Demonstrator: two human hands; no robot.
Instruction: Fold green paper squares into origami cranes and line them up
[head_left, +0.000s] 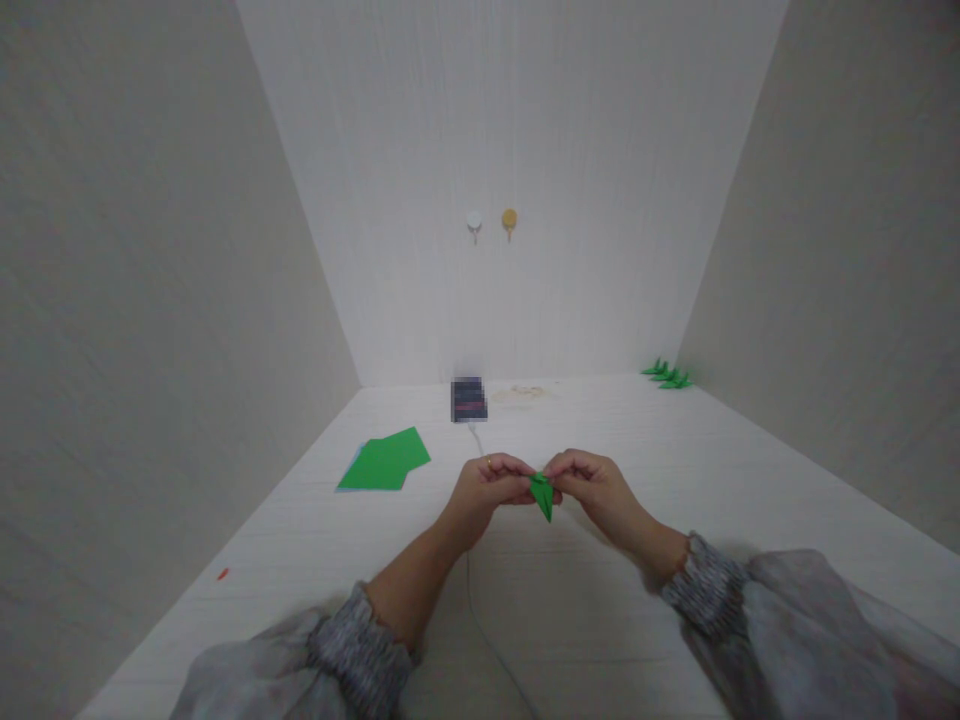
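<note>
A small folded green paper piece [542,494] hangs point down between both hands above the white table [675,480]. My left hand [491,487] pinches its left side with curled fingers; a ring shows on one finger. My right hand [592,484] pinches its right side, fingers closed on the paper. Both hands are held a little above the tabletop, near its middle. Grey sleeves cover both wrists.
Flat green paper sheets [385,461] lie to the left. A dark small box [469,400] with a thin cable [480,600] stands at the back. Several folded green paper figures [667,376] sit in the back right corner. Two wall hooks [491,222] hang above. Walls close in both sides.
</note>
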